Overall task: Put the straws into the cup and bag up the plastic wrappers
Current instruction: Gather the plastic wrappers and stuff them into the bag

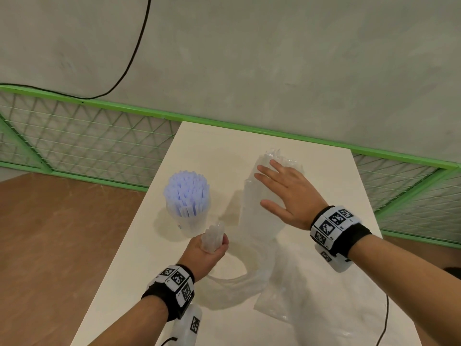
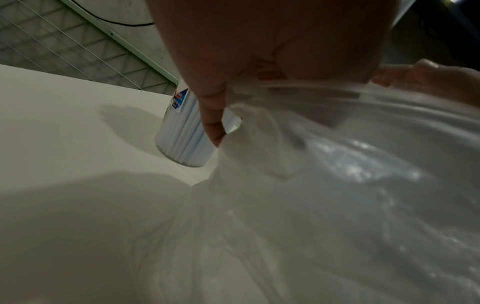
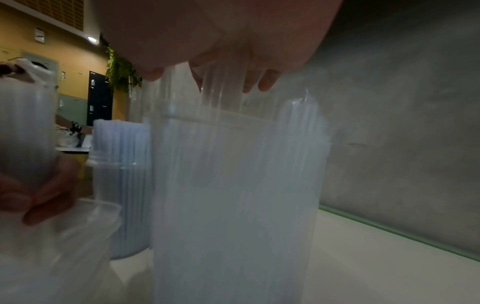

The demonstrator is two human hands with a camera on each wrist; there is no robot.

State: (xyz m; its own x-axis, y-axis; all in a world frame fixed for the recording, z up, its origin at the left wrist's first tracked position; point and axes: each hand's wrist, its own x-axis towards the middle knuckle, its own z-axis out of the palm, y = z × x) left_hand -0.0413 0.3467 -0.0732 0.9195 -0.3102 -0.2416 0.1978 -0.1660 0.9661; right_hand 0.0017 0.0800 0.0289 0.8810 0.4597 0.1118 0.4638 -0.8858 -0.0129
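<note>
On the left of the white table (image 1: 334,176) stands a clear cup (image 1: 189,222) packed with pale blue straws (image 1: 186,193); the left wrist view shows the cup (image 2: 182,139) too. Just in front of it, my left hand (image 1: 212,248) grips a bunch of clear plastic wrappers (image 1: 214,236). My right hand (image 1: 279,188) lies flat, fingers straight, against the top of a tall upright bundle of clear wrappers (image 1: 254,198). Up close that bundle (image 3: 233,185) appears to stand in a clear container. A clear plastic bag (image 1: 277,288) lies crumpled on the table between my arms.
A green mesh fence (image 1: 87,136) runs behind and beside the table, against a grey wall. A black cable (image 1: 134,51) hangs on the wall, and another (image 1: 385,318) trails over the table's right front. Wooden floor (image 1: 62,233) lies to the left.
</note>
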